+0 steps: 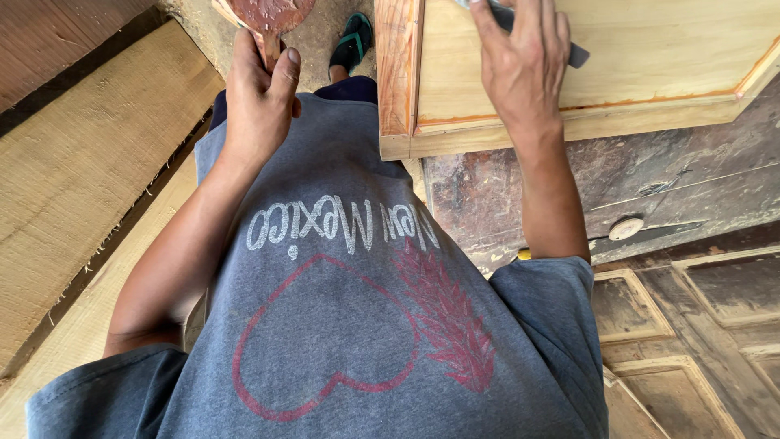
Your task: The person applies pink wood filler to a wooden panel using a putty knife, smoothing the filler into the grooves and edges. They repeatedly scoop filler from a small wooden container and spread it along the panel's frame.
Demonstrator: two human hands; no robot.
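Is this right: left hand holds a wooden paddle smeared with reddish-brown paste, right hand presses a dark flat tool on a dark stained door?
Not quite. In the head view the right hand presses the dark flat tool on a pale, unfinished wooden door panel, not a dark stained one. The left hand does hold the paste-smeared wooden paddle.

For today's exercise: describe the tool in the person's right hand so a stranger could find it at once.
Start at the pale wooden door panel at the top right. The right hand presses on it, holding a thin dark flat blade whose tip pokes out beside the fingers. Unlike the reddish-smeared wooden board in the left hand, it is slim and dark.
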